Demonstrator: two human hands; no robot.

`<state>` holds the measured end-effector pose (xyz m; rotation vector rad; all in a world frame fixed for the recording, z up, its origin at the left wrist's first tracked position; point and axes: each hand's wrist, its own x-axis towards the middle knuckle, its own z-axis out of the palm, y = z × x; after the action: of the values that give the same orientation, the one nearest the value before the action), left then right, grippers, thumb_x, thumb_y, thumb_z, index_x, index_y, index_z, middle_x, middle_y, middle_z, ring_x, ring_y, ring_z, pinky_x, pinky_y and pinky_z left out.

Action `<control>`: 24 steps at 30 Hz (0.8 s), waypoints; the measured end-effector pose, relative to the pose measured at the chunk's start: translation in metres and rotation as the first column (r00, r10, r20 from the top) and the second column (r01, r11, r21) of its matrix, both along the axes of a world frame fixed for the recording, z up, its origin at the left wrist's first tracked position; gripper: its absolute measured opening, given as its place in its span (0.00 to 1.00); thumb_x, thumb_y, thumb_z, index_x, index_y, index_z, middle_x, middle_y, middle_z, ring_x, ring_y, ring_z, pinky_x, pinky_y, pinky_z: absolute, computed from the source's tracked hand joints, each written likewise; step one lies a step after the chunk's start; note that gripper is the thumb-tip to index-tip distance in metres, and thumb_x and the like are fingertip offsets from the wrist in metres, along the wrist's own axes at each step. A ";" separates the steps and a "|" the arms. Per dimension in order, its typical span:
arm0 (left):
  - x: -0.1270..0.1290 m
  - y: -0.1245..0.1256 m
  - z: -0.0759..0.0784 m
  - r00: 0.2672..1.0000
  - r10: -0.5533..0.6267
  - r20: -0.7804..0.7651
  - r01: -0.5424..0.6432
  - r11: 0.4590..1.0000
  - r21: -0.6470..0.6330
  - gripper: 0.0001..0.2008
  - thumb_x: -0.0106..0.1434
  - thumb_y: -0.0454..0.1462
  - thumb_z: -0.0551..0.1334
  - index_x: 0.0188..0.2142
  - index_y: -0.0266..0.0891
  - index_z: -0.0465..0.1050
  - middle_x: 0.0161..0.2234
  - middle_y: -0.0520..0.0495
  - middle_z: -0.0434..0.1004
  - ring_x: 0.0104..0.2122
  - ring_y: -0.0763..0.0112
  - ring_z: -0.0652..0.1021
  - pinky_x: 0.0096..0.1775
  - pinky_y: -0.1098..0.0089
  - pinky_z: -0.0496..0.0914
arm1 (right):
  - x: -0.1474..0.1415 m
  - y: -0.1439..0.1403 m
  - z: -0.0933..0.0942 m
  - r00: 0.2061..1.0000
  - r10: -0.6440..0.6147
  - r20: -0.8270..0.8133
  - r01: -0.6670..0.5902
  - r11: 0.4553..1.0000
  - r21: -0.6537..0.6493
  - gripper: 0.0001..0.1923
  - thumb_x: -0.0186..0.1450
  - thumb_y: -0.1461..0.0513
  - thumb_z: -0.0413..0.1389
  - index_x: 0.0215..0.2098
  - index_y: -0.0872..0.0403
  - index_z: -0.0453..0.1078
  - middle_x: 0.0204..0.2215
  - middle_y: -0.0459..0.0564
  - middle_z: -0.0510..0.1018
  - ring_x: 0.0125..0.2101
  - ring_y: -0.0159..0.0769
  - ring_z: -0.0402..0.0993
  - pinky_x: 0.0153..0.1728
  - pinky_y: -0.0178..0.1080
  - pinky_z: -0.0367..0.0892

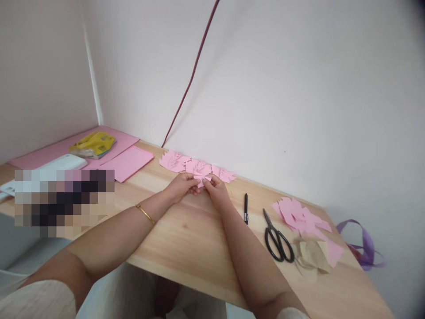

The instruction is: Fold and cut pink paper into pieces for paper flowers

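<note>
My left hand [181, 185] and my right hand [215, 189] meet above the wooden table [186, 235], and together they pinch a small folded pink paper piece [202, 178] between their fingertips. A thin gold bangle sits on my left wrist. Just behind my hands, along the wall, lies a row of folded pink paper pieces [186, 161].
A black pen [246, 208] and black scissors [276, 238] lie right of my hands. Farther right are pink paper scraps [300, 216], tan paper [312, 256] and a purple ribbon [363, 243]. At left lie pink sheets [128, 162], a yellow packet [93, 144] and a white object [63, 163].
</note>
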<state>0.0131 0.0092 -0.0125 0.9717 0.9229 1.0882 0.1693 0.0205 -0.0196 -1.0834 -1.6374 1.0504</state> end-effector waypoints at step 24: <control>0.004 0.002 0.005 0.993 0.094 -0.076 -0.092 0.995 0.036 0.10 0.44 0.36 0.65 0.24 0.36 0.64 0.16 0.52 0.69 0.18 0.74 0.71 0.21 0.74 0.67 | 0.055 -0.027 0.049 0.666 -0.537 0.518 0.355 0.839 0.413 0.13 0.60 0.59 0.51 0.42 0.55 0.65 0.36 0.52 0.71 0.34 0.36 0.69 0.36 0.37 0.63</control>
<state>0.0166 0.0115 -0.0075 1.0112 1.0250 1.1532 0.2247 -0.0070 0.0293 -1.6392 -1.7883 0.0991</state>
